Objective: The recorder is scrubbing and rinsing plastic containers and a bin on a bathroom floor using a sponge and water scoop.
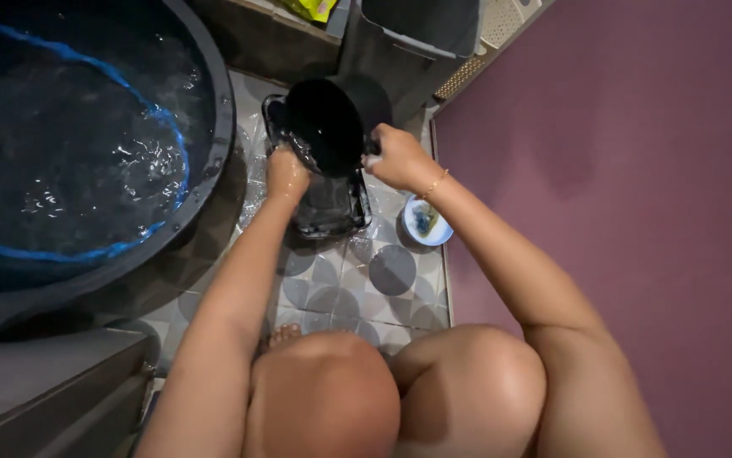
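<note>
The person is squatting on a wet patterned tile floor (383, 280), both hands working a black round pot (325, 123) that is tipped with its mouth toward the camera, over a dark rectangular tray (332, 212) lying on the tiles. The left hand (285, 174) is closed on the pot's lower left rim, fingers curled, apparently pressing a dark wet scrubber or cloth against it; which one it is cannot be made out. The right hand (398, 157) is gripping the right rim, fingers wrapped tight, steadying the pot. A large dark tub (213, 161) of rippling water is sitting well to the left; a small white and blue dish (427, 222) is resting just beside the tray, under the right wrist. Judgement: scrubbing is going best if the right hand is keeping the pot braced and turning it a little at a time, so the left hand is covering the whole rim rather than one patch. Surfaces are looking wet and soapy, so a slipping grip seems the main risk; keeping the pot low over the tray limits any drop.
</note>
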